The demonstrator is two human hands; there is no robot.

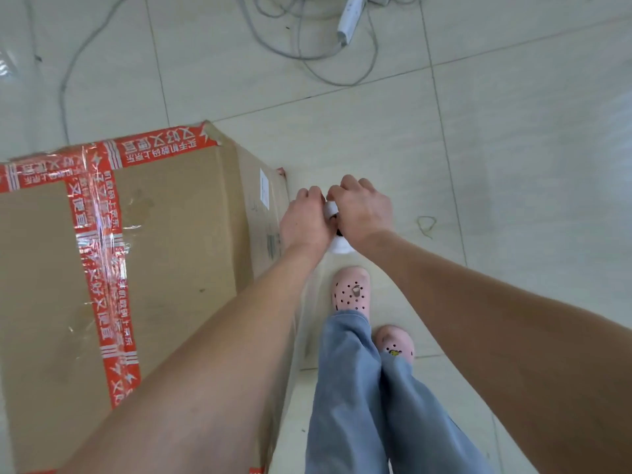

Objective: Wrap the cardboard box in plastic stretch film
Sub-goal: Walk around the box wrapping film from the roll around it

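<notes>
A large cardboard box (171, 241) sealed with red printed tape stands on the tiled floor at the left. Clear film lies over part of its top and down its right side. Just right of the box's far right corner, my left hand (304, 220) and my right hand (364, 208) are closed together around a white roll of stretch film (337, 246). The roll is mostly hidden by both hands; only white parts show between and below them. A sheet of film runs from the roll back along the box's right side.
My feet in pink perforated clogs (352, 292) stand right of the box. Grey cables (307, 46) and a white power strip (349, 18) lie on the floor ahead. A small loop of string (425, 225) lies to the right.
</notes>
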